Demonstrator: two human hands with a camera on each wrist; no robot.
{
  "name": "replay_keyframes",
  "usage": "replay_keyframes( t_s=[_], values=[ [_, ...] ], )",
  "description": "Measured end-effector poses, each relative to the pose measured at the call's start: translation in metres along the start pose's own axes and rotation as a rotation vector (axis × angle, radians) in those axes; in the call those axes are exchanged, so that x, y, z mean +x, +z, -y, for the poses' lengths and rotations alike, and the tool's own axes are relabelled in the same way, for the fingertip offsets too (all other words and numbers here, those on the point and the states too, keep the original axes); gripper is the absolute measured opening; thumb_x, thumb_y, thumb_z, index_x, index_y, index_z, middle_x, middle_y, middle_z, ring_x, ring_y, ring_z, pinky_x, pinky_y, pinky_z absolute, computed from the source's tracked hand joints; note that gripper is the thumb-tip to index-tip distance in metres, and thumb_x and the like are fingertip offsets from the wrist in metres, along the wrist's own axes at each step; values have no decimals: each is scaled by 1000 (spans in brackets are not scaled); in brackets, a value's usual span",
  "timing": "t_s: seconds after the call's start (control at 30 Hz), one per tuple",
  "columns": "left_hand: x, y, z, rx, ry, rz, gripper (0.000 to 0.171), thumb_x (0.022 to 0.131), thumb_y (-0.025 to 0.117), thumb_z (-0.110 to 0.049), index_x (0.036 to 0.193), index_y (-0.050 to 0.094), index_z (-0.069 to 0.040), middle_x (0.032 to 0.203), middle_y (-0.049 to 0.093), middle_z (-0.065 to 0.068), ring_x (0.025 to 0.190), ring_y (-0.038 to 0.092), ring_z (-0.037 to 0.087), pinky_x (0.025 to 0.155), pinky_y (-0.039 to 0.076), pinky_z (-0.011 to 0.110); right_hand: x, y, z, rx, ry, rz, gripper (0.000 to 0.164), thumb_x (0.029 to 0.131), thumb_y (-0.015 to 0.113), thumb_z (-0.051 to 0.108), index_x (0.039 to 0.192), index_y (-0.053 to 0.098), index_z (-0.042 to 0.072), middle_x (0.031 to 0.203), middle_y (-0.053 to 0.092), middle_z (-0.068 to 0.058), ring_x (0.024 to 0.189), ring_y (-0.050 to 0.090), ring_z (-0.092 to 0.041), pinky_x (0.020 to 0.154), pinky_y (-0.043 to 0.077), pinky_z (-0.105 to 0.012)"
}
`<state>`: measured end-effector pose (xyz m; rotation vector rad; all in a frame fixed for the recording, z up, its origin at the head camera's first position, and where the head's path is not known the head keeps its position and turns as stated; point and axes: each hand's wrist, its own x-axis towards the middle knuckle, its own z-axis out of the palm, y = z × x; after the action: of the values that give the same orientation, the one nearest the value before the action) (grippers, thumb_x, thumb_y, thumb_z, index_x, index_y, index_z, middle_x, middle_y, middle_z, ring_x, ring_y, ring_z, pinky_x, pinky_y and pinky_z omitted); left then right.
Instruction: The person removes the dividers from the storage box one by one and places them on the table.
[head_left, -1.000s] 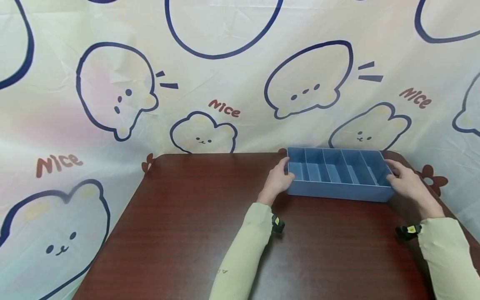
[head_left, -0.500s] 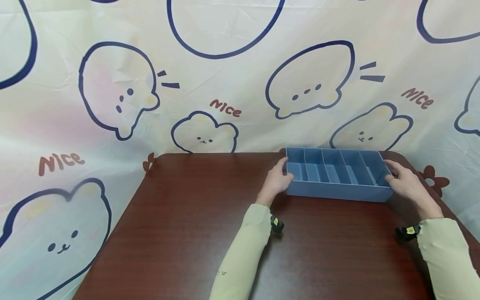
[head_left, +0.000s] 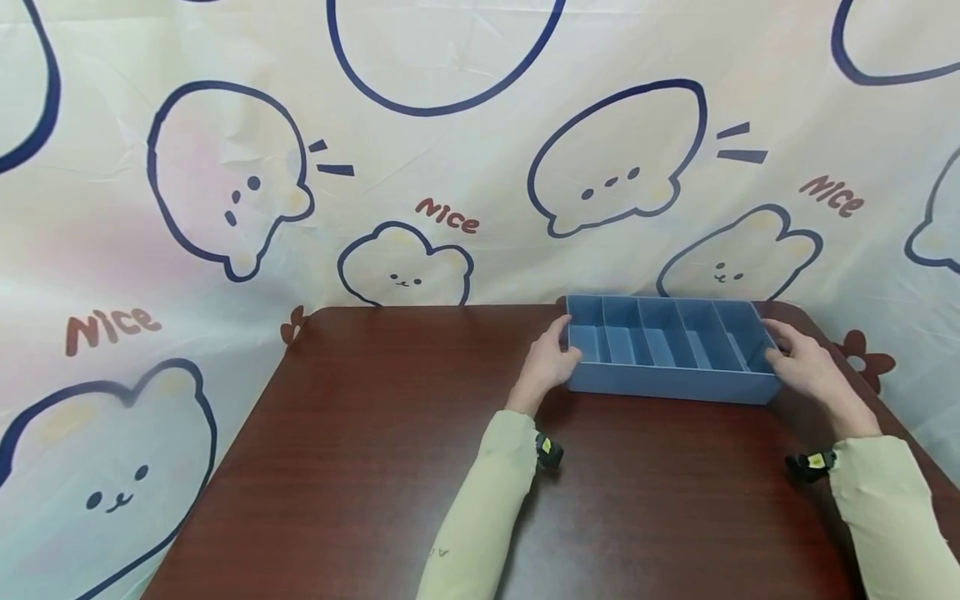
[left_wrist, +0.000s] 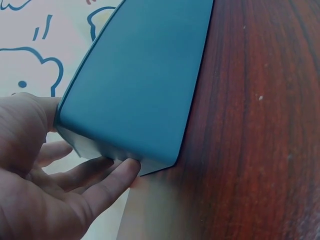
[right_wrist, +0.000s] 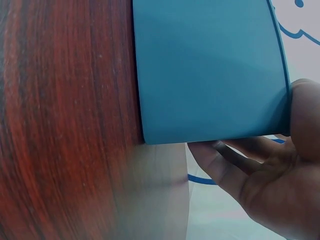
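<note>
A long blue compartment box [head_left: 675,383] with several upright dividers sits at the far right of the table. My left hand [head_left: 549,362] grips its left end, thumb at the top rim and fingers against the end wall, as the left wrist view shows on the box's side [left_wrist: 140,75]. At the opposite end my right hand [head_left: 806,364] holds the box the same way. In the right wrist view the right thumb is at the rim, and the fingers [right_wrist: 215,162] press on the end wall below the blue side [right_wrist: 210,75]. No items show in the compartments.
The dark brown wooden table [head_left: 375,450] runs up to a pale printed curtain [head_left: 495,150] with cartoon faces behind and at both sides. A black wrist camera [head_left: 549,450] sits on the left sleeve, another black camera [head_left: 810,465] on the right.
The box and both hands have shifted slightly to the left. Both hands keep their hold on its ends.
</note>
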<state>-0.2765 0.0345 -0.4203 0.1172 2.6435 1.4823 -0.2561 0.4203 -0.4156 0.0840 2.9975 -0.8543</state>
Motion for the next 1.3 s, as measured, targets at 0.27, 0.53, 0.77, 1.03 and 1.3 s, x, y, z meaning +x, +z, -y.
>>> replay_keyframes(
  t_s=[0.27, 0.53, 0.77, 1.03, 1.3],
  values=[
    [-4, -3, -1, -19, 0, 6, 62, 95, 55, -19, 152, 34, -28, 153, 44, 3, 124, 52, 26, 103, 44, 51, -1, 0, 0, -7, -17, -4, 61, 102, 34, 21, 156, 12, 2, 144, 29, -44, 121, 37, -67, 88, 36, -77],
    [-3, -6, 3, -20, -1, 5, 62, 94, 55, -19, 152, 34, -28, 153, 44, 3, 127, 51, 26, 106, 42, 52, 1, 3, 4, -11, -17, 2, 61, 102, 34, 21, 156, 12, 3, 145, 28, -43, 123, 36, -66, 90, 35, -77],
    [-5, -9, 3, -14, -6, 2, 63, 94, 55, -18, 152, 33, -28, 154, 43, 3, 126, 51, 26, 106, 43, 51, 3, 7, 6, -6, -22, -4, 61, 102, 34, 18, 156, 13, 3, 147, 28, -41, 123, 36, -65, 91, 35, -76],
    [-5, -11, 5, 17, -15, -1, 63, 94, 55, -17, 153, 33, -27, 154, 43, 3, 131, 50, 25, 108, 42, 50, 3, 9, 10, 1, -17, 11, 62, 101, 35, 17, 156, 11, 3, 148, 26, -42, 124, 35, -65, 91, 34, -77],
    [-6, -12, 6, 18, -28, -6, 63, 95, 55, -19, 153, 32, -28, 154, 42, 3, 130, 50, 26, 106, 43, 51, 3, 9, 13, -4, -25, 5, 62, 100, 35, 16, 156, 12, 2, 146, 28, -42, 124, 36, -65, 92, 34, -76]
  ],
)
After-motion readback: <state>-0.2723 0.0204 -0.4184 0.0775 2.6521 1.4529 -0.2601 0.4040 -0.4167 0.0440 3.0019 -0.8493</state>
